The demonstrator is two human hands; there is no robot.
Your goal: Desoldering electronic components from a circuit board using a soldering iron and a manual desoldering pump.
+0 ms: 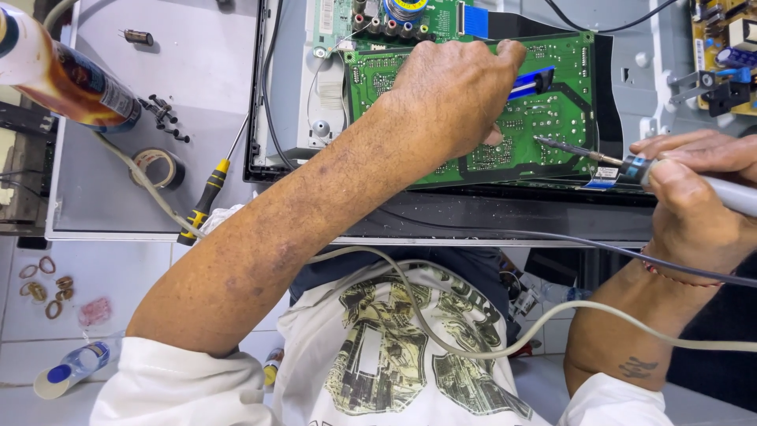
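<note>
A green circuit board (544, 118) lies in an opened flat appliance chassis (300, 95) on the bench. My left hand (457, 87) rests on top of the board, fingers curled down against it near a blue ribbon connector (530, 82). My right hand (690, 189) grips a soldering iron (631, 166) by its pale handle. The iron's metal tip (544, 140) touches the board just right of my left hand. The iron's cable trails back across my lap.
A yellow-and-black screwdriver (203, 201), a roll of tape (154, 167), black screws (162, 114) and a bottle (67, 75) sit on the grey panel at left. A second board (721, 31) is at top right. Rubber bands (43, 288) and a small bottle (75, 367) lie on the tiled floor.
</note>
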